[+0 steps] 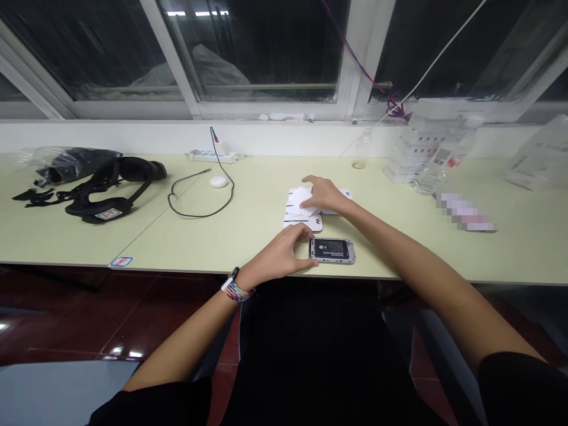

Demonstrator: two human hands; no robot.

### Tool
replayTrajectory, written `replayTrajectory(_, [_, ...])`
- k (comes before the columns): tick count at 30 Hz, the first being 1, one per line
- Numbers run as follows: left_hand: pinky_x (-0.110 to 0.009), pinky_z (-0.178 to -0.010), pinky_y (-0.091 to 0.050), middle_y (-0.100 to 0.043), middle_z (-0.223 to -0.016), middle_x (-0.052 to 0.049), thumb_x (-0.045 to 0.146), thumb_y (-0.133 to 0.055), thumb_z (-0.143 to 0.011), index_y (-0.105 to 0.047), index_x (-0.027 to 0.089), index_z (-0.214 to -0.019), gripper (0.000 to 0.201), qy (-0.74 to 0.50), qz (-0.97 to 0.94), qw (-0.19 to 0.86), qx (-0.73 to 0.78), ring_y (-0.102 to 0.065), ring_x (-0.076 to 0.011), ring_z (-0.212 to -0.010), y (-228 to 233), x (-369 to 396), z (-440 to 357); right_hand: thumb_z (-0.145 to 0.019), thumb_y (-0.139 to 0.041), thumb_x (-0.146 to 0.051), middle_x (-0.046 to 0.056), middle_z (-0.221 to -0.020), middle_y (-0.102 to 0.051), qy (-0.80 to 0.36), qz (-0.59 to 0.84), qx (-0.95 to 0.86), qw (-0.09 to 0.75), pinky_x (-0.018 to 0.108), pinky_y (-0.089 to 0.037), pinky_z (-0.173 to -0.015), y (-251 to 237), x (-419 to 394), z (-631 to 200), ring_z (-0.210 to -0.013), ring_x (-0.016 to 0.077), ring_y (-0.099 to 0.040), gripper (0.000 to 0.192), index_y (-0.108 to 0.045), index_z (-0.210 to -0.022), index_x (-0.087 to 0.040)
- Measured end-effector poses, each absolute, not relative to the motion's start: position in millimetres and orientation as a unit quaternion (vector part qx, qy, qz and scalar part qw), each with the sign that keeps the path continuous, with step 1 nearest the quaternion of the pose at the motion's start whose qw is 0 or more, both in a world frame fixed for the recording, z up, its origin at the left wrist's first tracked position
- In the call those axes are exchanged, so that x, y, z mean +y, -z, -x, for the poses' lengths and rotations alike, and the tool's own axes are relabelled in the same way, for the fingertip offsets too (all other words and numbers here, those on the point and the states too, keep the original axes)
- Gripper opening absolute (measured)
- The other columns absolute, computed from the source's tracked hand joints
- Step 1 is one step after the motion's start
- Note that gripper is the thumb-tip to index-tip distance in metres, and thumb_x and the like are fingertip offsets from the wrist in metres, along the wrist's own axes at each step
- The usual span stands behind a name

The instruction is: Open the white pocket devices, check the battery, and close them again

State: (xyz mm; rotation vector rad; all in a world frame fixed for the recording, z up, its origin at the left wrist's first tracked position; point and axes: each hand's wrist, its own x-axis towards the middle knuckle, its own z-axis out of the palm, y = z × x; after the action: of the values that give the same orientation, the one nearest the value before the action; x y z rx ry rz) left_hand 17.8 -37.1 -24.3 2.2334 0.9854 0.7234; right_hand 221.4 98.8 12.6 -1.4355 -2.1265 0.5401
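Observation:
A small flat device (332, 250) with a black battery marked 3000mAh lies near the table's front edge. My left hand (284, 254) grips its left end with thumb and fingers. Just behind it lie several white flat covers (303, 220) in a loose pile. My right hand (323, 193) reaches over that pile, fingers curled on one white cover (299, 197), index finger pointing left. A beaded band and watch sit on my left wrist.
A pale green table (248, 236) runs under a window. At the left lie a black headset (110, 195) and plastic bag (57, 163). A black cable (199, 204), white puck (219, 181) and power strip (212, 156) sit mid-left. White boxes (421, 157) stack at the right.

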Motion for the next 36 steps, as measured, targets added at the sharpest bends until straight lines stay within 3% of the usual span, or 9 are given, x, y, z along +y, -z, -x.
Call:
replayTrajectory(4, [-0.043,-0.097,-0.052,-0.067,-0.12,-0.006,0.038,-0.086,-0.088,-0.057,0.025,-0.114,0.041,-0.274,-0.834,0.303,0.371,-0.066,-0.0288,-0.112,24.3,-37.8,-18.1,-0.082,-0.073,-0.019,0.008,-0.102,-0.077,-0.246,0.481,-0.793,0.282,0.039,-0.055,-0.082,-20.2,86.9,-229.0,-0.095,0.0261,-0.071,0.035,-0.074,-0.116,-0.018])
replayTrajectory(8, [-0.044,-0.098,-0.052,-0.068,-0.127,-0.008,0.039,-0.088,-0.087,-0.044,0.027,-0.104,0.049,-0.28,-0.817,0.332,0.379,-0.067,-0.0306,-0.119,25.0,-39.0,-17.9,-0.087,-0.062,-0.017,0.004,-0.099,-0.077,-0.209,0.404,-0.799,0.394,0.038,-0.054,-0.08,-17.0,46.9,-252.2,-0.09,0.0244,-0.07,0.017,-0.07,-0.102,-0.022])
replayTrajectory(11, [-0.045,-0.1,-0.052,-0.069,-0.13,-0.009,0.04,-0.089,-0.087,-0.038,0.028,-0.102,0.054,-0.286,-0.81,0.349,0.375,-0.067,-0.0318,-0.123,25.4,-39.2,-18.2,-0.099,-0.054,-0.015,0.009,-0.108,-0.08,-0.092,0.361,-0.834,0.407,0.043,-0.059,-0.087,-0.6,4.6,-275.3,-0.098,0.0275,-0.075,0.023,-0.073,-0.111,-0.021])
replayTrajectory(13, [-0.046,-0.101,-0.052,-0.068,-0.13,-0.009,0.04,-0.089,-0.088,-0.038,0.028,-0.104,0.055,-0.289,-0.807,0.356,0.372,-0.067,-0.0315,-0.123,25.4,-39.3,-18.7,-0.105,-0.049,-0.012,0.014,-0.122,-0.081,-0.041,0.332,-0.872,0.358,0.046,-0.062,-0.091,13.0,-23.0,-287.8,-0.11,0.0304,-0.077,0.033,-0.075,-0.123,-0.021])
replayTrajectory(16, [-0.048,-0.105,-0.053,-0.067,-0.13,-0.009,0.038,-0.09,-0.087,-0.04,0.028,-0.111,0.056,-0.291,-0.801,0.367,0.374,-0.066,-0.0302,-0.124,24.7,-39.5,-19.8,-0.107,-0.049,-0.01,0.014,-0.127,-0.081,0.001,0.314,-0.896,0.314,0.047,-0.066,-0.09,27.8,-55.0,-296.4,-0.112,0.0304,-0.078,0.04,-0.075,-0.135,-0.023])
replayTrajectory(22, [-0.047,-0.103,-0.055,-0.066,-0.128,-0.008,0.037,-0.091,-0.085,-0.046,0.027,-0.117,0.056,-0.29,-0.802,0.357,0.38,-0.065,-0.0293,-0.121,22.5,-40.5,-21.0,-0.108,-0.064,-0.028,0.014,-0.15,-0.071,-0.041,0.322,-0.895,0.306,0.057,-0.065,-0.106,35.4,-75.4,-294.2,-0.132,0.0329,-0.071,0.041,-0.07,-0.149,-0.032])
replayTrajectory(32, [-0.045,-0.102,-0.054,-0.066,-0.126,-0.008,0.033,-0.085,-0.091,-0.056,0.026,-0.121,0.042,-0.284,-0.843,0.294,0.35,-0.065,-0.0284,-0.117,22.5,-41.1,-18.2,-0.109,-0.063,-0.028,0.01,-0.154,-0.068,-0.072,0.33,-0.894,0.295,0.061,-0.06,-0.114,39.3,-77.1,-295.3,-0.14,0.0339,-0.066,0.051,-0.061,-0.159,-0.04])
replayTrajectory(36, [-0.046,-0.107,-0.053,-0.068,-0.126,-0.007,0.03,-0.078,-0.097,-0.062,0.026,-0.12,0.028,-0.266,-0.877,0.245,0.316,-0.065,-0.0298,-0.122,16.5,-45.3,-20.5,-0.107,-0.066,-0.03,0.01,-0.155,-0.067,-0.093,0.348,-0.888,0.286,0.055,-0.063,-0.114,35.0,-81.8,-299.7,-0.14,0.0336,-0.067,0.059,-0.053,-0.163,-0.039])
